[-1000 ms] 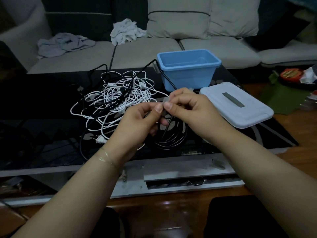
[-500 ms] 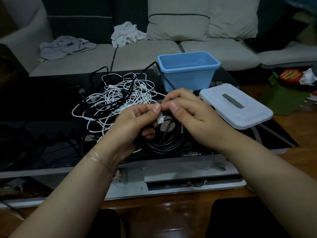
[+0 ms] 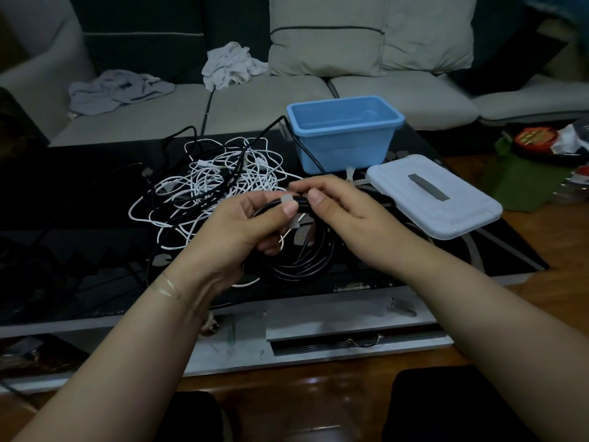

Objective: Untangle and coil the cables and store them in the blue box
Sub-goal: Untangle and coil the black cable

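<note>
Tie now wrapped round the black coil [image 3: 299, 250], near the blue box [image 3: 345, 135].
My left hand [image 3: 242, 231] and right hand [image 3: 338, 212] both pinch it; a second ago the strap hung loose. Coil nearly ready to store.

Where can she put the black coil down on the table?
Bare glass lies left of the white cable tangle and before the white lid. The blue box looks empty. Crowded: the middle, with tangle, coiled black cable and both hands.
</note>
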Motion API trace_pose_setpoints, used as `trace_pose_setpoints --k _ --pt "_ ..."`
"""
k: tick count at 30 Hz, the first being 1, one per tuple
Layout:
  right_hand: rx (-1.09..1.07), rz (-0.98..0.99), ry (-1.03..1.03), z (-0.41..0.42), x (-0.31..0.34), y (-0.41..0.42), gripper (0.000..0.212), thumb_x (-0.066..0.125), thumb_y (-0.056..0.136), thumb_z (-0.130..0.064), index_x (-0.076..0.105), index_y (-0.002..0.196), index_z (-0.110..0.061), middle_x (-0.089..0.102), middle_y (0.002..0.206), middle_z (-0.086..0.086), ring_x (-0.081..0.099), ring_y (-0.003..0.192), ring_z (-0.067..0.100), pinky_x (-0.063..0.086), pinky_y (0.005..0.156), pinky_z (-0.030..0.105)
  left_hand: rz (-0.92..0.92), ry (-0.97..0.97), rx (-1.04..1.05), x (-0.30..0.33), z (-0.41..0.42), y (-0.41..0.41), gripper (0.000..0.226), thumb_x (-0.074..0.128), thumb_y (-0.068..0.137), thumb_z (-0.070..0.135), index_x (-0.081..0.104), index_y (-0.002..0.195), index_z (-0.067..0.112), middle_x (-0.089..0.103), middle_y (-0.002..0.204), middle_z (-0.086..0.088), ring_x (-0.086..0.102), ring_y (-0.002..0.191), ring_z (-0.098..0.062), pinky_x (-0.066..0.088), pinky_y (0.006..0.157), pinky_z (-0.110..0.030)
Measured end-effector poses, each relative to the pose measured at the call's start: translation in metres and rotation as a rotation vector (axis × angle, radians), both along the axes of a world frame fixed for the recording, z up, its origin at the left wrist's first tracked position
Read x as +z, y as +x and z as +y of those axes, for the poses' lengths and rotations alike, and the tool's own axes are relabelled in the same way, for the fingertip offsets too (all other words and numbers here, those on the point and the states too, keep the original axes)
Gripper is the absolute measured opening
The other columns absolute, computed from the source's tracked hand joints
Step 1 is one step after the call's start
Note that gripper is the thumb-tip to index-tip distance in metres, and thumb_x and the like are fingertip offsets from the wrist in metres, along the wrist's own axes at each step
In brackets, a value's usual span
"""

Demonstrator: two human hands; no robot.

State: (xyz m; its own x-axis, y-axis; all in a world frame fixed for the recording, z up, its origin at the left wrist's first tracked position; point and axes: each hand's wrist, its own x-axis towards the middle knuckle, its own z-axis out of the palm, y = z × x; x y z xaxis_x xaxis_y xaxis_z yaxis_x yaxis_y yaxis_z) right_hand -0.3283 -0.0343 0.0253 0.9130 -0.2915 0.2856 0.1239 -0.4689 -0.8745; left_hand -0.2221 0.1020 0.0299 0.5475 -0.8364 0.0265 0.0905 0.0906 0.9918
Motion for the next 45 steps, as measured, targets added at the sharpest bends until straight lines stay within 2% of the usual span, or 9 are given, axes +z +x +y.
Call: trace_pose_setpoints --k 4,8,14,22,27,33,38,42,45 --pt "-0.101 0.082 -0.160 0.007 -0.005 -0.002 0.030 0.036 0.100 -0.038 0.055 0.116 -0.020 0.066 0.077 -0.001 0.065 0.076 0.011 0.051 0.078 0.044 -0.118 0.056 0.025 -0.001 0.000 0.002 0.022 0.065 0.079 0.014 0.065 0.099 0.005 0.054 0.057 0.002 0.037 0.040 -0.006 0.034 0.042 -0.015" --pt "-0.163 0.055 -0.175 0.015 -0.009 0.001 0.024 0.036 0.100 -0.037 0.050 0.112 -0.024 0.063 0.068 -0.001 0.062 0.066 0.009 0.050 0.071 0.041 -0.526 0.205 0.123 -0.002 0.002 0.008 0.018 0.070 0.083 0.015 0.066 0.100 0.013 0.070 0.071 0.001 0.061 0.053 -0.011 0.051 0.055 -0.020" --pt "-0.241 0.093 -0.170 0.022 -0.017 0.009 0.021 0.036 0.101 -0.034 0.046 0.110 -0.018 0.057 0.066 -0.006 0.056 0.064 0.011 0.043 0.065 0.035 -1.289 0.419 0.249 -0.005 0.006 0.009 0.034 0.062 0.088 0.041 0.065 0.113 0.019 0.072 0.089 -0.005 0.065 0.083 -0.027 0.047 0.069 -0.036" --pt "-0.259 0.131 -0.209 0.024 -0.016 0.014 0.022 0.033 0.101 -0.037 0.043 0.111 -0.020 0.053 0.069 -0.008 0.051 0.062 0.013 0.040 0.060 0.034 -1.523 0.350 0.276 -0.010 0.004 0.012 0.031 0.065 0.088 0.037 0.065 0.109 0.014 0.071 0.086 -0.010 0.065 0.078 -0.035 0.041 0.059 -0.036" --pt "-0.272 0.106 -0.163 0.024 -0.017 0.015 0.020 0.035 0.100 -0.039 0.042 0.108 -0.022 0.056 0.067 -0.006 0.053 0.057 0.008 0.039 0.057 0.031 -1.526 0.385 0.306 -0.010 0.003 0.012 0.024 0.061 0.089 0.036 0.062 0.094 0.012 0.067 0.082 -0.008 0.061 0.076 -0.036 0.030 0.056 -0.033" --pt "-0.295 0.111 0.339 0.023 -0.021 0.021 0.027 0.036 0.100 -0.038 0.042 0.118 -0.018 0.065 0.086 -0.002 0.060 0.063 0.005 0.047 0.064 0.022 -1.299 0.487 0.467 -0.018 -0.006 0.020 0.026 0.059 0.091 0.034 0.057 0.101 0.011 0.067 0.091 -0.012 0.060 0.088 -0.036 0.038 0.067 -0.038" --pt "-0.313 0.167 0.098 0.031 -0.037 0.021 0.067 0.051 0.095 -0.034 0.016 0.149 -0.017 0.030 0.149 0.005 0.033 0.134 0.013 0.024 0.109 0.023 -1.003 0.555 0.532 -0.031 -0.017 0.031 0.020 0.062 0.089 0.028 0.053 0.098 0.013 0.065 0.091 -0.007 0.060 0.091 -0.032 0.041 0.072 -0.036" --pt "-0.168 0.330 -0.138 0.030 -0.040 0.018 0.111 0.072 0.079 -0.041 -0.011 0.151 -0.025 0.001 0.157 -0.004 0.008 0.142 0.011 0.009 0.102 0.017 -0.634 0.464 0.449 -0.034 -0.025 0.036 0.016 0.064 0.089 0.023 0.049 0.090 0.018 0.065 0.087 0.000 0.069 0.064 -0.016 0.053 0.065 -0.029" --pt "-0.156 0.287 -0.164 0.022 -0.041 0.019 0.127 0.080 0.070 -0.045 -0.019 0.148 -0.031 -0.003 0.157 -0.005 0.005 0.144 0.011 0.010 0.107 0.021 -0.416 0.364 0.397 -0.029 -0.028 0.030 0.018 0.063 0.091 0.019 0.051 0.101 0.011 0.061 0.086 -0.005 0.062 0.046 -0.004 0.043 0.045 -0.016"
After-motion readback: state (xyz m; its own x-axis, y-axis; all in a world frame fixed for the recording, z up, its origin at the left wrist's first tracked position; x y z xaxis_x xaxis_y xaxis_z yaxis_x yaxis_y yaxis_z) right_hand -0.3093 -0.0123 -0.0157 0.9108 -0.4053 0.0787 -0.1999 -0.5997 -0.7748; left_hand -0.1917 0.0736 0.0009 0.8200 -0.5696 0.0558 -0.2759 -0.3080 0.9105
